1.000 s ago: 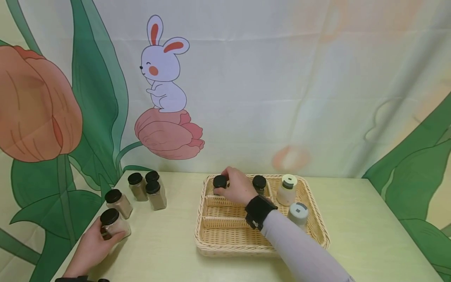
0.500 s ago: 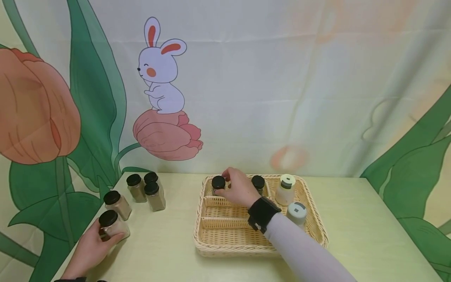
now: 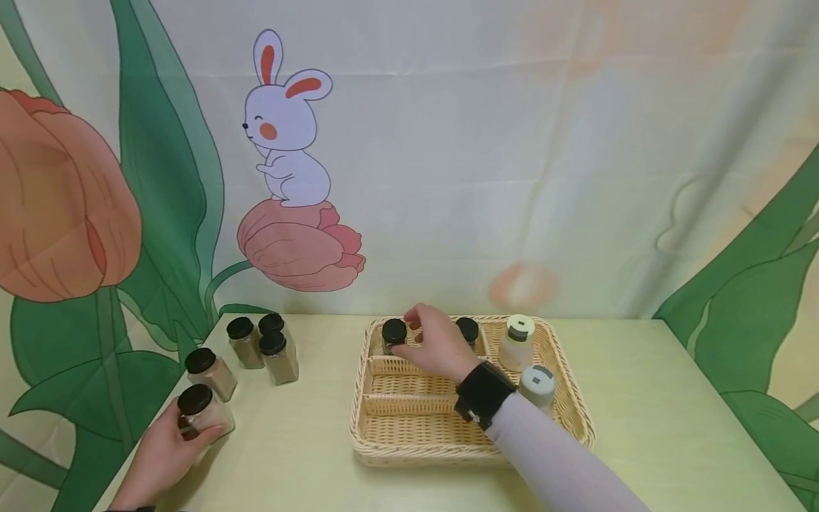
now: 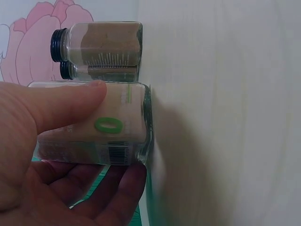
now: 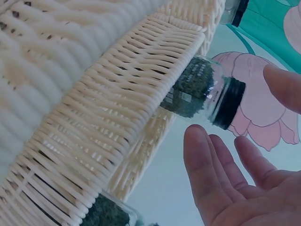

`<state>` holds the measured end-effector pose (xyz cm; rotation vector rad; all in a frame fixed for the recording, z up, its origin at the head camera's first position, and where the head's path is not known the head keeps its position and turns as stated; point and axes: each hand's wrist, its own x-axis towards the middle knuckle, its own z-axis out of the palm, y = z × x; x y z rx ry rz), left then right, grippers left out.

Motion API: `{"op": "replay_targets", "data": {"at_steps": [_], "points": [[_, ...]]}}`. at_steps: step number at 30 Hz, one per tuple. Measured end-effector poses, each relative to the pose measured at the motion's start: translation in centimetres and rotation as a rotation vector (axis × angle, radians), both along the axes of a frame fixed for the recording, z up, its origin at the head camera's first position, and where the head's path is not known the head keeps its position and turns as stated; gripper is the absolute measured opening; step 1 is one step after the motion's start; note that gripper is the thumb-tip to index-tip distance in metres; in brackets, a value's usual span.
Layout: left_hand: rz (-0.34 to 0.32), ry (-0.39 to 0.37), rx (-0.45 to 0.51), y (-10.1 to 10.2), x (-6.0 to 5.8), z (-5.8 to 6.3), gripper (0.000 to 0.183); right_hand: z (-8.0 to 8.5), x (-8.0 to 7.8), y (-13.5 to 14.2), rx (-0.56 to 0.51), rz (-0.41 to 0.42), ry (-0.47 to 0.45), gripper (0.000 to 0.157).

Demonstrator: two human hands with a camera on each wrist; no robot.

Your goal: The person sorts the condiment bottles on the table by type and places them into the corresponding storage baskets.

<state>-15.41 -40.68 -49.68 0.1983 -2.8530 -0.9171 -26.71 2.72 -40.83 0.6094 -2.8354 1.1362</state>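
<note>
1. Your left grip (image 3: 160, 451) grasps a pale-filled jar (image 4: 131, 134), thumb on one face and fingers against another, at the worktop's (image 3: 307, 441) left side.
2. Your right grip (image 3: 441, 348) is released: thumb and fingers spread around the black cap of a herb jar (image 5: 193, 87), apart from it.
3. That herb jar stands in the rear-left compartment of the wicker basket (image 3: 422, 453).
4. On the pale-filled jar you can see a green ring-shaped mark (image 4: 108, 125), a "0" or an "O", and a barcode (image 4: 119, 153); the small print is unreadable.
5. The herb jar's pale lettering is too blurred for you to read.
</note>
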Motion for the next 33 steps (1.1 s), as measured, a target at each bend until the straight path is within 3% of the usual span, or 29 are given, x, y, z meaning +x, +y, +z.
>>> {"op": "replay_targets", "data": {"at_steps": [14, 26, 33], "points": [[-0.025, -0.023, 0.018, 0.7, -0.1, 0.4, 0.086, 0.5, 2.7, 2.3, -0.046, -0.02, 0.059, 0.052], [-0.082, 0.14, 0.038, 2.4, 0.2, 1.3, 0.071, 0.0, 5.9, 5.2, -0.157, -0.033, 0.086, 0.052], [-0.099, 0.184, 0.038, 4.3, 0.1, 2.4, 0.07, -0.5, 7.3, 6.2, -0.194, -0.004, 0.122, 0.051]]}}
